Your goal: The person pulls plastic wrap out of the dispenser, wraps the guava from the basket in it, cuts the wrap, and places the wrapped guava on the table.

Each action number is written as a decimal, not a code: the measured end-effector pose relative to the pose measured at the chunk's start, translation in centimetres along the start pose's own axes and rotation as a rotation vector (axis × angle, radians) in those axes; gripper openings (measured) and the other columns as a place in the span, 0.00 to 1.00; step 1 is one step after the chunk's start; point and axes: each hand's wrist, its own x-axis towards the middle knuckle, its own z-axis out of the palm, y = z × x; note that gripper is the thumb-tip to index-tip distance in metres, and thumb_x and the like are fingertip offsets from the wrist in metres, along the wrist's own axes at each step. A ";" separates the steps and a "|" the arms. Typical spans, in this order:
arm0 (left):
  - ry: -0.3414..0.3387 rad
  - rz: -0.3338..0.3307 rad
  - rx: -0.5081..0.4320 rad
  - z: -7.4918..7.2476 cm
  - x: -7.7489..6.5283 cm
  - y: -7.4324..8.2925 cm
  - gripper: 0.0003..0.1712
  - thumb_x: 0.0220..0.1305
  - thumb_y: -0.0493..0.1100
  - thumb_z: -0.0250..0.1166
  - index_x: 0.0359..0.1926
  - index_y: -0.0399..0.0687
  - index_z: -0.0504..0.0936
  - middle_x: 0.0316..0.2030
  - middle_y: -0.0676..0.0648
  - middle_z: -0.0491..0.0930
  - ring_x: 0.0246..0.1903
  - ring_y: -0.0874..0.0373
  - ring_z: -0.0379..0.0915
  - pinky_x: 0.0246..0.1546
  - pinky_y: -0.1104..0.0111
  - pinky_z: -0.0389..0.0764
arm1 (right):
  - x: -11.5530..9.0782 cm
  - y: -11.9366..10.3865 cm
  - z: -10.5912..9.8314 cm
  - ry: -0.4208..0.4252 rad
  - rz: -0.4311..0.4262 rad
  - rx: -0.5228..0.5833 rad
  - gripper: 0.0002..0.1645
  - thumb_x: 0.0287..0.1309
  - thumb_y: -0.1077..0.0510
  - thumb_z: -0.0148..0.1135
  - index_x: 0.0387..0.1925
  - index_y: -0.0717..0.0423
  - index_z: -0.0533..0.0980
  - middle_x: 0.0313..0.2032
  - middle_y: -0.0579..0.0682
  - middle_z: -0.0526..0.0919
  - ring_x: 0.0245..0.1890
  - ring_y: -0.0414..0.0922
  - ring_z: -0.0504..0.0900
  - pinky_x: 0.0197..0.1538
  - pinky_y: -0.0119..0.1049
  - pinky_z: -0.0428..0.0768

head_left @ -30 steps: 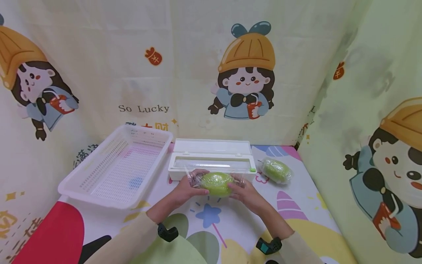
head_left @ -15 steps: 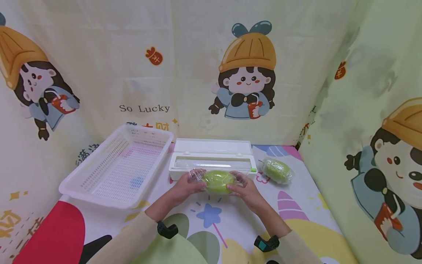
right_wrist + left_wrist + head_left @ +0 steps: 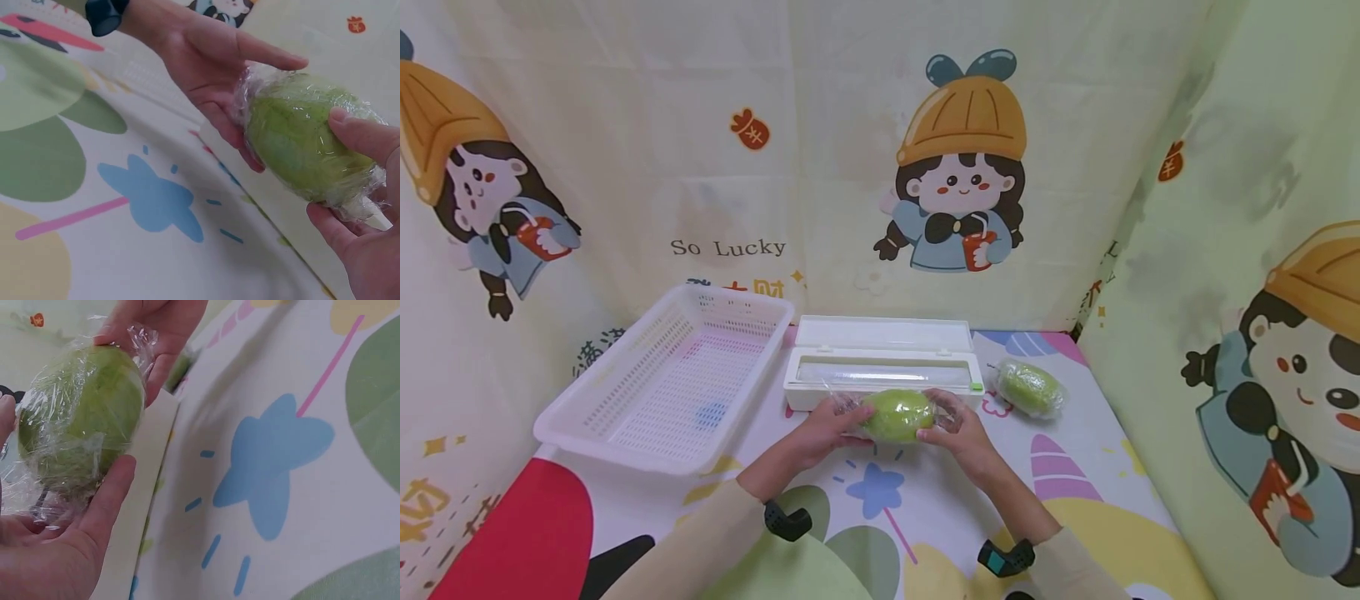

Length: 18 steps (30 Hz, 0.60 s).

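A green mango wrapped in clear cling film is held up between both hands, just in front of the white cling film box. My left hand holds its left end, with the thumb toward the upper side and the fingers along the lower side. The right hand grips the opposite end between thumb and fingers, as the right wrist view shows. Bunched film gathers at the left end of the fruit. The fingers under the fruit are partly hidden in the head view.
Behind the hands stands the white cling film box, its lid raised and a roll inside. A second wrapped mango lies to its right. At the left is a white perforated basket. Printed cloth covers table and walls.
The left thumb has shifted up onto the fruit's upper side, and the left hand has turned slightly. The right hand keeps its hold; the mango stays nearly in place.
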 end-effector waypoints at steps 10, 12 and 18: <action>0.089 0.006 0.059 1.0 -0.2 0.2 0.34 0.62 0.53 0.66 0.62 0.36 0.69 0.54 0.38 0.76 0.47 0.55 0.79 0.53 0.53 0.80 | -0.1 0.2 0.2 -0.052 -0.013 0.116 0.40 0.55 0.66 0.64 0.67 0.56 0.60 0.69 0.58 0.60 0.67 0.55 0.67 0.56 0.30 0.78; 0.122 0.002 0.067 1.1 -0.3 0.2 0.34 0.60 0.52 0.68 0.62 0.40 0.71 0.54 0.40 0.78 0.47 0.56 0.79 0.51 0.57 0.81 | -0.1 0.3 0.3 -0.058 0.016 0.127 0.38 0.59 0.64 0.61 0.69 0.55 0.58 0.69 0.59 0.59 0.64 0.52 0.70 0.56 0.31 0.78; 0.175 0.031 0.080 1.2 -0.4 0.0 0.32 0.56 0.45 0.71 0.61 0.44 0.72 0.51 0.44 0.78 0.42 0.59 0.76 0.42 0.65 0.80 | -0.1 0.5 0.4 -0.096 0.083 0.159 0.35 0.69 0.52 0.53 0.71 0.57 0.56 0.68 0.59 0.62 0.60 0.41 0.71 0.62 0.32 0.73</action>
